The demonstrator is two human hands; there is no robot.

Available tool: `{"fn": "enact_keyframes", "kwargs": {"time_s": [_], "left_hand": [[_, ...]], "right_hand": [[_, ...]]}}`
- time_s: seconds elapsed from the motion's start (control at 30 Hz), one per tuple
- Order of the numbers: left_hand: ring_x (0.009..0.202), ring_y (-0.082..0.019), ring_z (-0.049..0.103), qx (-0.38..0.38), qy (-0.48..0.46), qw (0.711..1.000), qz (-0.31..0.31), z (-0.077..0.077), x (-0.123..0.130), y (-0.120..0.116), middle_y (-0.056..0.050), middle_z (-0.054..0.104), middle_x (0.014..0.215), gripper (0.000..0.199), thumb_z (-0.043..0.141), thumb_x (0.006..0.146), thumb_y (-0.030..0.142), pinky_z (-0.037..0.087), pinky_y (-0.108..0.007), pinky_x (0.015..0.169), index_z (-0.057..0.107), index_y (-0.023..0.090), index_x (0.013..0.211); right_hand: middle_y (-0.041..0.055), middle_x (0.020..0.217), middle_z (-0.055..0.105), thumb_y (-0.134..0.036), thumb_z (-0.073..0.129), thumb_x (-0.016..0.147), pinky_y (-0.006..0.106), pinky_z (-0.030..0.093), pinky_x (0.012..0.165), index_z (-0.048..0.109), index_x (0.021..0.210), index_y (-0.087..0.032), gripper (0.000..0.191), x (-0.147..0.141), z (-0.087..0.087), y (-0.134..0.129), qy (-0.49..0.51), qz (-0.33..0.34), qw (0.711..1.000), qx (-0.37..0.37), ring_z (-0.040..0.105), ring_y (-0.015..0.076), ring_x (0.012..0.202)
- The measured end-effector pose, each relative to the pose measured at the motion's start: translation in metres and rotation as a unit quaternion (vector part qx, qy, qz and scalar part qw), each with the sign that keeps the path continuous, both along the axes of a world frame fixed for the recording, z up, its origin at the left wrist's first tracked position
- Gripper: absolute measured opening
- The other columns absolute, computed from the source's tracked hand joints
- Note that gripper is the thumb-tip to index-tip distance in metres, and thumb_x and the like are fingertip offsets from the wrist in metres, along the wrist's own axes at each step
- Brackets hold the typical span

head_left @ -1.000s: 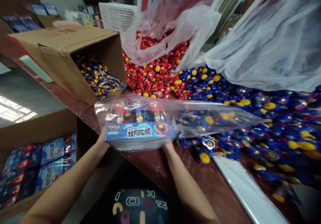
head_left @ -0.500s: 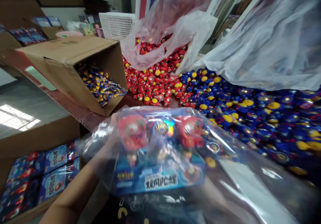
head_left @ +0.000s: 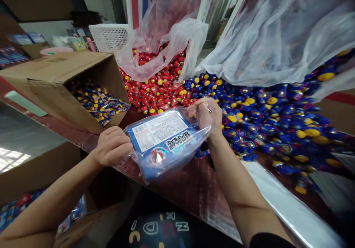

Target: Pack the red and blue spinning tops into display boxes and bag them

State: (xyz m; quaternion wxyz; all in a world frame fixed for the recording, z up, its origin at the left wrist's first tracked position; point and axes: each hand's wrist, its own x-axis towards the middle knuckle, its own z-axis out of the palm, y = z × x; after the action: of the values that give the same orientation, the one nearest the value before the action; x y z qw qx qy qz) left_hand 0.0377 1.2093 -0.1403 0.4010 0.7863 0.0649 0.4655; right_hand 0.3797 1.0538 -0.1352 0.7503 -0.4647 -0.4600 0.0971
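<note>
A blue printed toy box (head_left: pixel 151 137) lies inside a clear plastic bag (head_left: pixel 191 142), its back panel with a barcode and white text block facing up. My left hand (head_left: pixel 113 146) is closed on the bag's left edge, beside the box corner. At the far right corner, my right hand (head_left: pixel 209 116) pinches gathered film of the same bag. Box and bag are held tilted above the table's near edge. The toys inside the box are hidden from this side.
A cardboard box (head_left: pixel 55 70) on its side holds small blue-and-yellow wrapped pieces. Red toys (head_left: pixel 155 92) and blue toys (head_left: pixel 249 107) are heaped behind, partly under plastic sheets. A lower carton (head_left: pixel 16 166) with packed boxes stands at left. A white strip (head_left: pixel 288 203) lies at right.
The box has been turned from its front, with red toys showing, to its printed back. The loose film has been drawn in around it, and both hands now show at its sides.
</note>
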Motion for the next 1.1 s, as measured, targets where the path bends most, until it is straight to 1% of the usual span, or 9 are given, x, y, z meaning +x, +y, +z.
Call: {"fn": "enact_keyframes", "kwargs": {"time_s": [0.07,0.13,0.27,0.43,0.57,0.67,0.83,0.93,1.1], "left_hand": [[0.062,-0.018,0.063,0.270,-0.017,0.963,0.012,0.024,-0.011,0.011,0.000,0.073,0.070,0.020,0.093,0.076,0.034,0.052,-0.034,0.068,0.074,0.028,0.074],[0.072,-0.017,0.068,0.398,-0.032,0.915,0.061,0.047,-0.017,0.015,0.001,0.077,0.082,0.006,0.081,0.089,0.026,0.055,-0.035,0.085,0.076,0.029,0.088],[0.110,-0.023,0.074,0.210,0.020,0.974,0.087,0.073,-0.019,-0.003,-0.002,0.078,0.100,0.010,0.070,0.100,0.023,0.051,-0.043,0.112,0.073,0.029,0.108],[0.084,-0.017,0.072,-0.029,0.081,0.994,0.072,0.074,-0.012,-0.035,-0.003,0.076,0.086,0.020,0.065,0.106,0.031,0.057,-0.029,0.079,0.074,0.022,0.091],[0.069,-0.016,0.067,-0.063,0.087,0.992,0.063,0.078,-0.008,-0.040,-0.004,0.075,0.075,0.026,0.073,0.101,0.036,0.053,-0.026,0.066,0.075,0.020,0.081],[0.067,-0.016,0.067,-0.062,0.093,0.993,0.042,0.083,-0.005,-0.040,-0.005,0.075,0.073,0.029,0.073,0.101,0.037,0.054,-0.025,0.065,0.077,0.018,0.079],[0.063,-0.014,0.066,-0.047,0.106,0.991,0.066,0.085,-0.003,-0.044,-0.003,0.076,0.072,0.031,0.076,0.098,0.042,0.054,-0.024,0.065,0.077,0.018,0.079],[0.065,-0.014,0.067,-0.040,0.119,0.985,0.115,0.087,-0.005,-0.049,-0.002,0.076,0.073,0.030,0.080,0.095,0.043,0.054,-0.024,0.065,0.077,0.018,0.078],[0.057,-0.007,0.060,0.025,0.131,0.982,0.137,0.099,-0.011,-0.055,0.003,0.072,0.066,0.025,0.084,0.093,0.034,0.045,-0.017,0.056,0.078,0.019,0.074]], "right_hand": [[-0.0010,0.078,0.066,-0.066,0.067,0.096,0.038,0.058,0.087,0.066,0.091,-0.030,0.036,0.016,0.006,0.003,-0.018,-0.029,0.999,0.034,0.068,0.0180,0.078],[-0.0002,0.086,0.068,-0.069,0.068,0.093,0.038,0.058,0.091,0.065,0.090,-0.030,0.040,0.036,0.011,0.009,-0.015,-0.068,0.995,0.070,0.071,0.0188,0.086],[0.0013,0.095,0.074,-0.069,0.078,0.086,0.036,0.058,0.087,0.071,0.091,-0.028,0.042,0.074,0.010,0.015,-0.023,-0.028,0.998,0.049,0.072,0.0189,0.092],[0.0022,0.114,0.080,-0.050,0.084,0.089,0.033,0.056,0.099,0.081,0.104,-0.028,0.027,0.079,0.044,0.001,-0.084,0.044,0.995,-0.016,0.073,0.0161,0.103],[0.0032,0.139,0.075,-0.029,0.081,0.094,0.034,0.047,0.118,0.077,0.134,-0.028,0.040,0.012,0.119,0.009,-0.268,0.107,0.957,-0.024,0.067,0.0171,0.132],[-0.0003,0.112,0.082,-0.031,0.072,0.100,0.031,0.057,0.101,0.083,0.118,-0.021,0.024,-0.062,0.156,0.034,-0.373,0.216,0.898,-0.090,0.076,0.0139,0.107],[-0.0021,0.067,0.071,-0.040,0.086,0.086,0.018,0.052,0.052,0.079,0.086,-0.014,0.027,-0.127,0.155,0.073,-0.232,0.432,0.788,-0.372,0.063,0.0074,0.052],[-0.0030,0.062,0.066,-0.047,0.093,0.078,0.015,0.034,0.036,0.073,0.081,-0.015,0.038,-0.131,0.153,0.072,-0.200,0.434,0.746,-0.464,0.051,0.0042,0.040],[-0.0063,0.055,0.057,-0.054,0.083,0.088,0.012,0.020,0.034,0.075,0.083,-0.010,0.044,-0.138,0.171,0.051,-0.307,0.356,0.750,-0.466,0.043,0.0011,0.037]]}}
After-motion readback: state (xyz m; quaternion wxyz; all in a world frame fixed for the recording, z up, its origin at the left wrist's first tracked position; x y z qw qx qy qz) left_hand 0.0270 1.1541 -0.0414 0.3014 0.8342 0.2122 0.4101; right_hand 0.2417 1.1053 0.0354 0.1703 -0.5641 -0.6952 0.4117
